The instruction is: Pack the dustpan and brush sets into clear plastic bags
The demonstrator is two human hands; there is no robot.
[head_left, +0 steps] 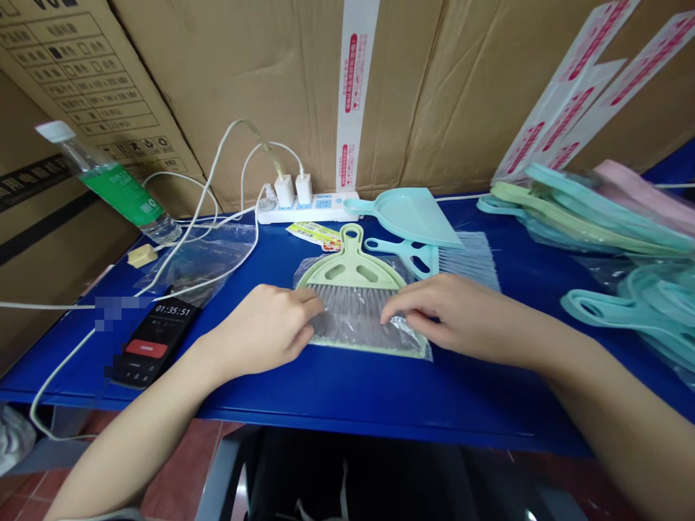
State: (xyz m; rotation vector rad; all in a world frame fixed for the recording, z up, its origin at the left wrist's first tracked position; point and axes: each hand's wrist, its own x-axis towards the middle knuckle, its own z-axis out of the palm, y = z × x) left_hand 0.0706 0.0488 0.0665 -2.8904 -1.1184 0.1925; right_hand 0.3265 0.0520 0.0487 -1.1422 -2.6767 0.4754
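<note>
A light green dustpan (374, 347) with a matching brush (352, 273) on it lies on the blue table, partly covered by clear plastic film. My left hand (271, 327) touches its left side with the fingers bent; what the fingertips hold, if anything, is hidden. Over the right side is my right hand (434, 311), fingers curled and slightly apart, close to the crinkled film (405, 329). Just behind lie a light blue dustpan (413, 213) and a light blue brush (470, 260), outside any wrapping.
Wrapped dustpan sets (591, 217) are piled at the right. A power strip (326, 208) with white cables stands behind. At the left are a phone (155, 340), a tilted bottle (119, 188) and a plastic bag (217, 253). Cardboard (293, 79) walls the back.
</note>
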